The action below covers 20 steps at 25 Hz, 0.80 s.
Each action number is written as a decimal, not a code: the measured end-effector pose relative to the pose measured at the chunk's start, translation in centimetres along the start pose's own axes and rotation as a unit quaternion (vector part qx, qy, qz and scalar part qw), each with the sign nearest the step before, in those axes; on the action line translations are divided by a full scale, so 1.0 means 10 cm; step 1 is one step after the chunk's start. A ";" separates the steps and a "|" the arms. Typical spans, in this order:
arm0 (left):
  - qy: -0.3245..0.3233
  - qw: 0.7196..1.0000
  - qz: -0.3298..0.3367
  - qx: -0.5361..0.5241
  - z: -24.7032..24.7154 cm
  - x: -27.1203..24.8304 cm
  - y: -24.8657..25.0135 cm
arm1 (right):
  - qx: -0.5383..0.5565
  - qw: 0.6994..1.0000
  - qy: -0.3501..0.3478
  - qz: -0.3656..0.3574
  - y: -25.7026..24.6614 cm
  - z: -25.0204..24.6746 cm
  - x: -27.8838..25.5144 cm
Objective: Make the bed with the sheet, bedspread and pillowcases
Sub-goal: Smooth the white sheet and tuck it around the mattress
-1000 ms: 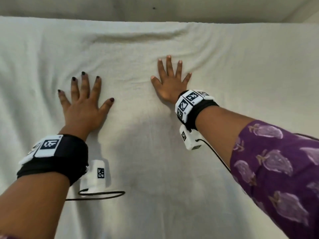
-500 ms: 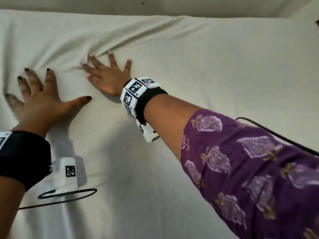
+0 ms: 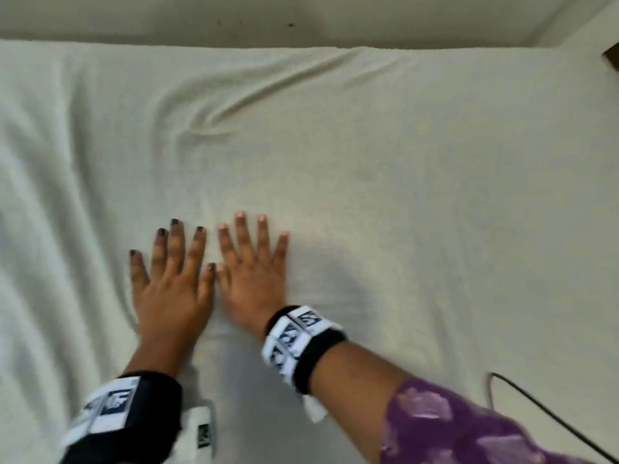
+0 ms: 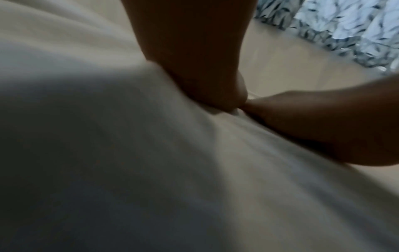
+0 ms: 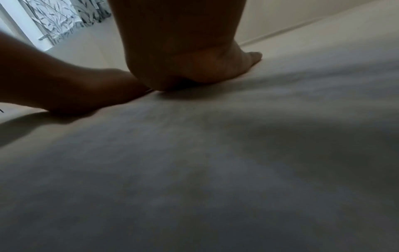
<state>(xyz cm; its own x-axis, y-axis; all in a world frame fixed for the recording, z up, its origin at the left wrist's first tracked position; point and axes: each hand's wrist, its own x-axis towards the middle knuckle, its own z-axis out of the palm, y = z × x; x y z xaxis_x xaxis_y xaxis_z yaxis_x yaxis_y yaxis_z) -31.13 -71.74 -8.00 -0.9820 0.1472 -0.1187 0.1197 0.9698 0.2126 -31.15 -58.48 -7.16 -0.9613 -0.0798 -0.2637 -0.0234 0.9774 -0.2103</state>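
Both hands flat, fingers straight, holding nothing. Left hand and right hand press side by side on white sheet, thumbs maybe touching. Sheet spread over bed, wrinkles beyond fingers.

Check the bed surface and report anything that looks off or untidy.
The sheet is not flat. A bunched knot of creases sits beyond the left hand and right hand, both pressed flat side by side, and long diagonal folds run down the left side. No stains or tears are visible.
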 end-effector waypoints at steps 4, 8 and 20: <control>0.020 0.999 -0.026 -0.006 -0.05 -0.11 -0.29 | -0.016 0.996 -0.027 -0.089 -0.35 0.02 -0.16; -0.017 0.998 -0.059 -0.024 -0.22 -0.09 -0.15 | 0.077 0.997 -0.010 -0.021 0.04 -0.16 -0.36; -0.022 1.000 -0.004 -0.007 0.06 0.33 -0.01 | 0.021 0.998 0.024 0.057 0.47 0.07 -0.79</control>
<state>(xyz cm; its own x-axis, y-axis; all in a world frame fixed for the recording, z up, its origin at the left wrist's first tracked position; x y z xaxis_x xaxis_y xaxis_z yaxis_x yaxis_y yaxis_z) -34.25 -71.23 -9.02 -0.9755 0.1475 -0.1631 0.1089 0.9684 0.2243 -23.43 -53.39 -6.77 -0.9690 0.0420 -0.2435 0.0974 0.9706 -0.2201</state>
